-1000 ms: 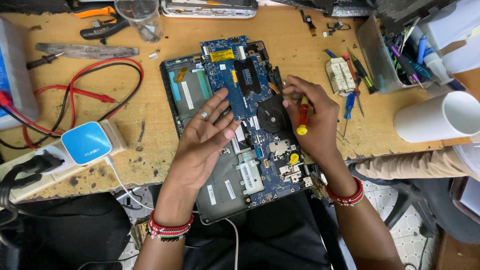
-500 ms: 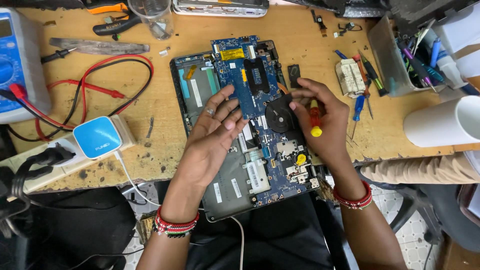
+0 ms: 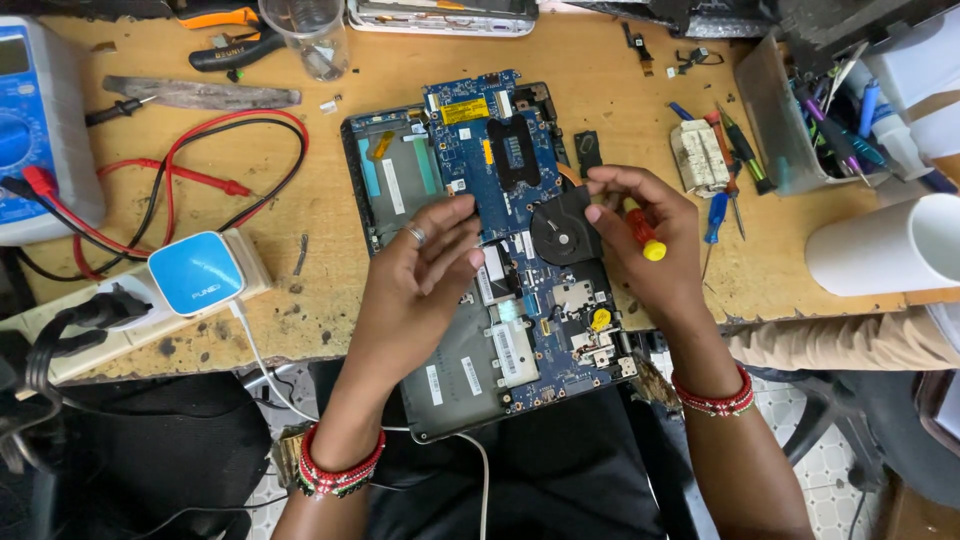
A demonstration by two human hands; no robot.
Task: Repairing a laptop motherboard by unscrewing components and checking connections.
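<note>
An opened laptop chassis (image 3: 400,170) lies on the wooden desk (image 3: 620,90), its blue motherboard (image 3: 520,200) exposed. The left hand (image 3: 425,270) rests fingers-down on the board beside the black cooling fan (image 3: 563,232). The right hand (image 3: 650,250) holds a red-and-yellow screwdriver (image 3: 643,235) just right of the fan. A blue multimeter (image 3: 40,130) with red and black leads (image 3: 200,180) sits at the far left, near a white-and-blue adapter (image 3: 197,272).

- You're clearly at an electronics repair bench: scarred wooden worktop (image 3: 640,90), opened laptop (image 3: 500,250) with bare motherboard.
- Multimeter (image 3: 40,120) with red and black leads (image 3: 200,170) beside you.
- Screwdrivers (image 3: 725,170) scattered around, bin of tools (image 3: 800,120).
</note>
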